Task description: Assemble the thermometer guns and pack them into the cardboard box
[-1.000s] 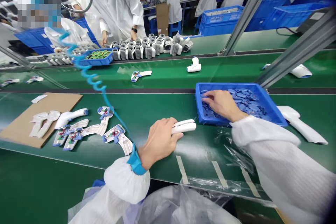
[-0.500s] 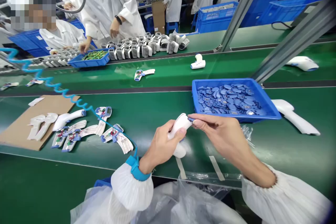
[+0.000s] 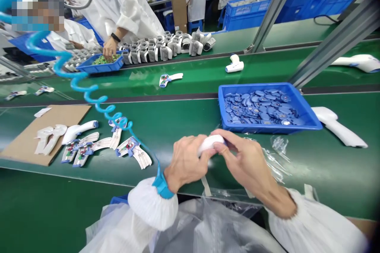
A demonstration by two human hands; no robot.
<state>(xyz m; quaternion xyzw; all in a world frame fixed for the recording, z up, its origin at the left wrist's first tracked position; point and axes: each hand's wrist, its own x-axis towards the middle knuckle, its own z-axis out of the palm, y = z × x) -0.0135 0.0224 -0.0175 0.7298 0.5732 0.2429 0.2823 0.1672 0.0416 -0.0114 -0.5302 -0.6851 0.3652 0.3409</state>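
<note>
A white infrared thermometer (image 3: 210, 142) is held over the green bench, its body partly covered by my fingers. My left hand (image 3: 187, 160) is wrapped round it from the left. My right hand (image 3: 247, 162) is closed on its right end, thumb and fingers pressed against it. Only a sliver of blue shows there; the blue cover is otherwise hidden. Just beyond my hands stands a blue tray (image 3: 270, 128) heaped with blue oval covers (image 3: 261, 106). Several opened thermometer halves with circuit boards (image 3: 84, 152) lie to the left.
Clear plastic strips (image 3: 276, 162) lie right of my hands. Another thermometer (image 3: 341, 126) rests beside the tray. A cardboard sheet (image 3: 26, 146) is at left. A coiled blue cord (image 3: 89, 91) runs to my left wrist. Beyond, a belt (image 3: 130, 83) carries parts; co-workers stand across it.
The thermometer has tilted, and my right hand has moved from its tip to close round its end, covering the blue piece. Parts on the belt have shifted right. A co-worker's hand has moved over the green parts.
</note>
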